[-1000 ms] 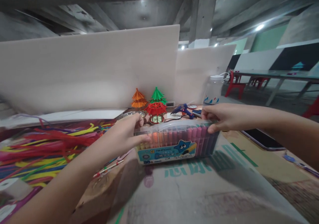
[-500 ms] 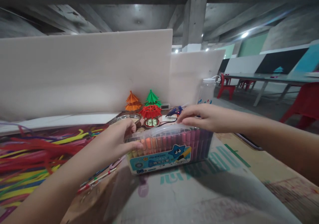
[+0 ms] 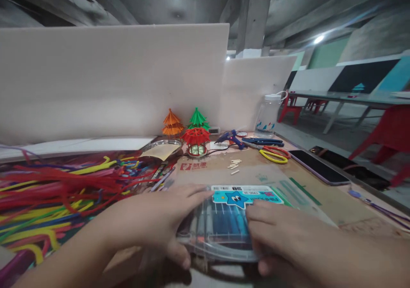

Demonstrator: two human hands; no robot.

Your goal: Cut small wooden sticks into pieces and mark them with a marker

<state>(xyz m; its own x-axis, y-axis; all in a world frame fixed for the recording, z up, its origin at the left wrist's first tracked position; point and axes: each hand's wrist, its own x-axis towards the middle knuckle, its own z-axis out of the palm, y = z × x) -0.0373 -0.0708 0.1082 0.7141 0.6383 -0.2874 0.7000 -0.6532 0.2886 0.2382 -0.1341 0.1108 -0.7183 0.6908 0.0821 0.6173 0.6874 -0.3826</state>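
- The marker case [image 3: 222, 226] has tipped flat, nearer me, at centre.
- My left hand [image 3: 156, 213], half-spread, grips its left end.
- My right hand [image 3: 280, 230], curled, clasps its right, probably steadying it.

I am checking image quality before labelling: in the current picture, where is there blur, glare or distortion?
Head view: left hand, right hand and marker case look softly blurred; head view: a ceiling lamp glares at upper right; head view: the nearest red chair looks stretched.
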